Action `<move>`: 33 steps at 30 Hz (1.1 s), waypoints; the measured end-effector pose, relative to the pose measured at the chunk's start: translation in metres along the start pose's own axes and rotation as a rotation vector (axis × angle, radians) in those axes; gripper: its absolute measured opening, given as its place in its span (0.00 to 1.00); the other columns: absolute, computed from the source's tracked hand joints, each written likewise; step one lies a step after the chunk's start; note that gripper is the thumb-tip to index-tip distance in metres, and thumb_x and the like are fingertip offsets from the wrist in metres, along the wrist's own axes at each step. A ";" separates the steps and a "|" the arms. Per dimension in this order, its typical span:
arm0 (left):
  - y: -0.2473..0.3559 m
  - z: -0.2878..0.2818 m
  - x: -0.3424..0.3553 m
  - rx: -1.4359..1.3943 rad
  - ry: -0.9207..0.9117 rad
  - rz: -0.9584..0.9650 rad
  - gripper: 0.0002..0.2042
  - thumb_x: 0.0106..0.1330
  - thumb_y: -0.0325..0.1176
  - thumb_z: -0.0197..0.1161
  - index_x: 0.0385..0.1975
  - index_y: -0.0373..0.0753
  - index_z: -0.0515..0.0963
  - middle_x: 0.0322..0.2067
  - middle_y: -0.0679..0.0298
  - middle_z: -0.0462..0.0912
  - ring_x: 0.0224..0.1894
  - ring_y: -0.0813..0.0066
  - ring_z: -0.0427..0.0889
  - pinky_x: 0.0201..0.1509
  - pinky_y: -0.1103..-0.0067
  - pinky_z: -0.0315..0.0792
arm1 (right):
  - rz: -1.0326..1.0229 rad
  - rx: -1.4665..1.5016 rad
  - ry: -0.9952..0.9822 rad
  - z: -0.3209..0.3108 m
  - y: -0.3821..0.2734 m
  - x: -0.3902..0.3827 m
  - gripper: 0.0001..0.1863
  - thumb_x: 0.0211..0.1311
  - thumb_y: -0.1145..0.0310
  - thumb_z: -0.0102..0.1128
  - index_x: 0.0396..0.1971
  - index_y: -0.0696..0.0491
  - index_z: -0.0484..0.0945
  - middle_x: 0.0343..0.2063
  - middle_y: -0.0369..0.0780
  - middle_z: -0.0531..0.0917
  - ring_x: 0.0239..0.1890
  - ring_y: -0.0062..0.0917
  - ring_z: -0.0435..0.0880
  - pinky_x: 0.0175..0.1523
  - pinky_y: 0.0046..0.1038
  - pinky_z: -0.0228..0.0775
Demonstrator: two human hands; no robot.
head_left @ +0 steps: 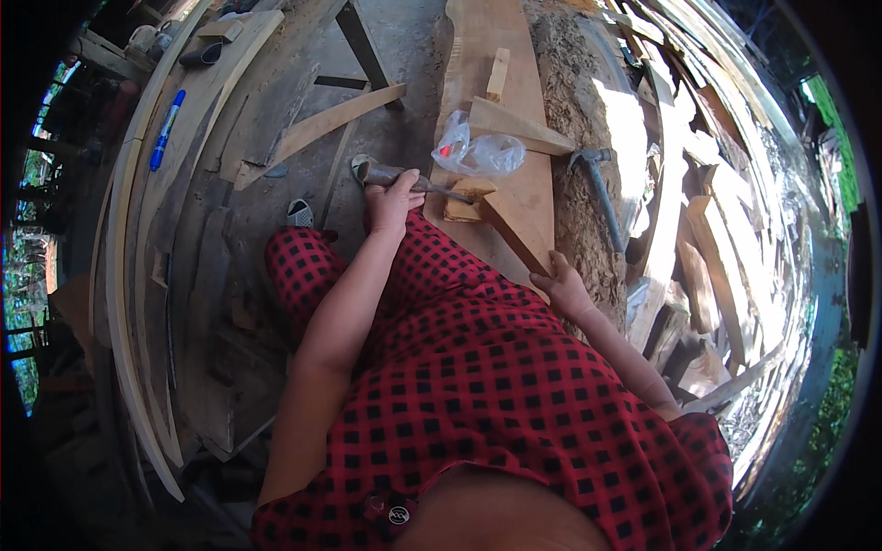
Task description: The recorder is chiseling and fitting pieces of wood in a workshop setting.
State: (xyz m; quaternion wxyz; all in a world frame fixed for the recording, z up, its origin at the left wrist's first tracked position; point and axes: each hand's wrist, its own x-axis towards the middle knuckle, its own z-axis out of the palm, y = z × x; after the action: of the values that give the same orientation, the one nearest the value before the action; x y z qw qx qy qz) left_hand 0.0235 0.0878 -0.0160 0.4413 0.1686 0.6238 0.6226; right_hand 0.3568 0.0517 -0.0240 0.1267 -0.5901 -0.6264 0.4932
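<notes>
My left hand (393, 200) is wrapped round a chisel (375, 174) with a thick dark handle. Its steel blade points right, and the tip meets a pale wooden block (462, 212) on the plank. From that block a flat brown strip of wood (512, 237) slants toward me; whether the two are one piece I cannot tell. The strip's near end is gripped by my right hand (567, 289). Just beyond the block lies a clear plastic bag (496, 154) with something red in it. To the right, a hammer (602, 197) lies on the bark-edged slab.
The wide plank (469, 46) bears a wedge-shaped board (519, 126) and a small wood block (498, 75). Split wood (712, 248) is piled at the right. Long boards at the left hold a blue marker (167, 130). A slanting board (335, 127) leans near a dark metal leg (366, 50).
</notes>
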 end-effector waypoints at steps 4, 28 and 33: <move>0.020 -0.017 0.000 -0.131 0.147 0.055 0.09 0.55 0.28 0.65 0.29 0.30 0.75 0.29 0.57 0.80 0.25 0.69 0.82 0.26 0.77 0.80 | -0.034 -0.290 -0.016 -0.004 -0.015 0.000 0.33 0.53 0.58 0.63 0.53 0.59 0.61 0.29 0.52 0.79 0.27 0.34 0.81 0.31 0.34 0.71; 0.038 0.060 0.006 0.490 -0.533 0.446 0.09 0.44 0.32 0.66 0.24 0.36 0.76 0.23 0.65 0.80 0.28 0.77 0.78 0.36 0.78 0.72 | 0.122 0.053 -0.176 -0.014 -0.012 0.002 0.30 0.54 0.60 0.62 0.50 0.61 0.62 0.25 0.44 0.76 0.22 0.26 0.76 0.21 0.27 0.69; 0.039 0.059 0.013 0.554 -0.613 0.454 0.09 0.43 0.31 0.65 0.25 0.37 0.77 0.25 0.65 0.81 0.29 0.77 0.79 0.37 0.78 0.73 | 0.124 0.075 -0.177 -0.013 -0.013 0.001 0.29 0.54 0.59 0.62 0.50 0.61 0.62 0.24 0.43 0.75 0.22 0.25 0.75 0.20 0.27 0.69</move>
State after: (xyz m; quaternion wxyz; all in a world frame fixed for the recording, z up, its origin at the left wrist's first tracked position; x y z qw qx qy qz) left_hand 0.0481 0.1418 0.0257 0.3964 0.5882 0.5548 0.4347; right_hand 0.3578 0.0616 -0.0081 0.0622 -0.5767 -0.5786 0.5734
